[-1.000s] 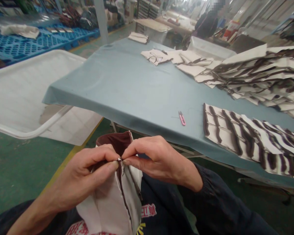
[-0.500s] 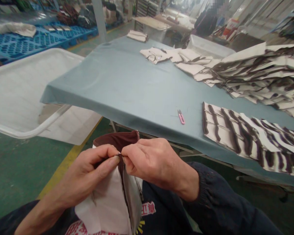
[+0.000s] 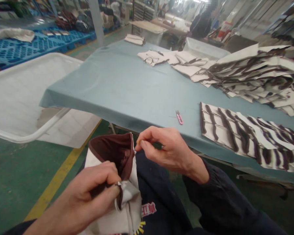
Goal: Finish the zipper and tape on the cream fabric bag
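A cream fabric piece with a brown lining (image 3: 110,148) is in front of my body, its mouth spread so the lining shows. My left hand (image 3: 88,192) pinches a folded part of its edge between thumb and fingers. My right hand (image 3: 171,150) is closed in a pinch just beside the piece's upper right corner; whatever lies between those fingertips is too small to make out. Pink thread snips (image 3: 179,117) lie on the blue-green cloth of the table (image 3: 117,81), beyond my right hand.
At the right, a row of cream and brown fabric pieces (image 3: 235,127) lies near a large heap of similar pieces (image 3: 257,71). Glasses (image 3: 152,60) rest on fabric farther back. A white plastic tub (image 3: 36,133) stands left of the table. Another person (image 3: 201,24) is in the background.
My right hand has parted from my left and moved to the right and up. My left hand has moved down with the fabric edge, and the mouth has opened wider.
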Demonstrator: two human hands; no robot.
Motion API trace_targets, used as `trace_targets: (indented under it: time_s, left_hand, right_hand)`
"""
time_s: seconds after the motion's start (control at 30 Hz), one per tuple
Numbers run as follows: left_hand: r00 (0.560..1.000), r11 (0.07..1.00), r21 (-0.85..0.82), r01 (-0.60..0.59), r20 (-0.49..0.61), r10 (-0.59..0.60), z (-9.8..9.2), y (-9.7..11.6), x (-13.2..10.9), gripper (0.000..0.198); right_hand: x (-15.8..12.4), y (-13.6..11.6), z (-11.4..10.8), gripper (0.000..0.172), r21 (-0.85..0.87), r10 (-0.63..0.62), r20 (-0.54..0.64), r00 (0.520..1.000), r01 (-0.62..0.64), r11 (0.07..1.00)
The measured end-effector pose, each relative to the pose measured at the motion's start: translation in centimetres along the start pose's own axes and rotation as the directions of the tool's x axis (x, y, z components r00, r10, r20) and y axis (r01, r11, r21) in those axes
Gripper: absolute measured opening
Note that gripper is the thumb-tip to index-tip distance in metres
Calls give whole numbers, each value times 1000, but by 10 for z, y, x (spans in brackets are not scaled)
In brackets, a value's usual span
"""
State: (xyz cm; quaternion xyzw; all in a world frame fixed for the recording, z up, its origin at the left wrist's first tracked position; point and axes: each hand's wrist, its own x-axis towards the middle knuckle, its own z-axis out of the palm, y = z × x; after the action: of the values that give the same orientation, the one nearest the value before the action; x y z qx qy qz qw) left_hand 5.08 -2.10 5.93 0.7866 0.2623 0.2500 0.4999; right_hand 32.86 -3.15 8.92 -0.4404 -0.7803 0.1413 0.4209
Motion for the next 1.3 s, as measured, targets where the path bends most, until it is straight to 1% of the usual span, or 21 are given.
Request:
trace_targets:
  time_s: [0.07, 0.1, 0.13, 0.2, 0.27, 0.33, 0.47, 0.57, 0.67, 0.77, 0.83, 0.9, 1.0, 1.07, 1.13, 1.17, 1.23, 1.3]
  left_hand:
    - [1000, 1000, -14, 6, -27, -7, -5, 1, 2, 32]
    - [1000, 1000, -17, 8, -29, -8, -8, 1, 3, 32]
    - [1000, 1000, -18, 11, -27, -12, -11, 1, 4, 31]
    - [999, 1000, -13, 19, -30, -20, -16, 0, 4, 32]
    - [999, 1000, -2, 18, -40, -18, -19, -1, 4, 33]
    - [999, 1000, 20, -1, -48, 2, -20, -2, 3, 33]
    - [997, 993, 110, -36, -57, 43, -19, -2, 6, 32]
    - [996, 984, 169, -55, -59, 66, -19, -1, 11, 30]
    - [996, 977, 202, -70, -47, 82, -23, 1, 18, 27]
    - [997, 970, 235, -62, -25, 69, -30, 4, 28, 23]
    - [999, 960, 273, -54, 18, 51, -36, 7, 35, 23]
    - [996, 939, 336, -71, 66, 51, -42, 9, 43, 23]
    - [991, 885, 456, -89, 133, 31, -53, 12, 54, 23]
    - [985, 873, 478, -98, 170, 18, -58, 13, 61, 22]
    - [983, 899, 429, -87, 183, 8, -60, 11, 67, 23]
    - [984, 919, 389, -65, 176, -5, -60, 10, 70, 24]
    - [991, 953, 303, -1, 127, -40, -55, 6, 73, 27]
    - [998, 977, 212, 36, 45, -47, -47, 3, 73, 28]
  right_hand:
    - [-3, -5, 2, 11, 199, 0, 42, 999, -9, 980]
    - [-5, -7, 6, 7, 256, -32, 46, 998, 19, 967]
    - [-7, -8, 12, 7, 291, -80, 40, 996, 65, 954]
    - [-9, -8, 25, 8, 317, -178, 12, 984, 165, 934]
    - [-11, -5, 36, 5, 306, -225, -11, 974, 218, 927]
    - [-12, 0, 41, 7, 294, -226, -14, 974, 220, 930]
    - [-13, 6, 42, 4, 279, -215, 21, 976, 200, 939]
    - [-13, 7, 43, 9, 262, -181, 47, 982, 162, 951]
    - [-10, 7, 45, 13, 258, -128, 28, 991, 116, 959]
    - [-7, 8, 44, 12, 265, -84, 20, 996, 75, 961]
    - [-3, 7, 41, 12, 220, -64, 76, 995, 46, 974]
    - [4, 5, 36, 13, 124, -38, 170, 985, 17, 992]
    - [19, -3, 28, 16, -51, 13, 316, 949, 3, 999]
    - [27, -8, 23, 16, -118, 65, 369, 927, -22, 993]
    - [32, -10, 20, 14, -86, 127, 367, 922, -102, 991]
    - [32, -10, 19, 12, -27, 163, 360, 918, -165, 986]
    - [31, -7, 20, 5, 144, 223, 351, 909, -288, 947]
    - [28, -3, 23, 11, 290, 270, 359, 894, -382, 878]
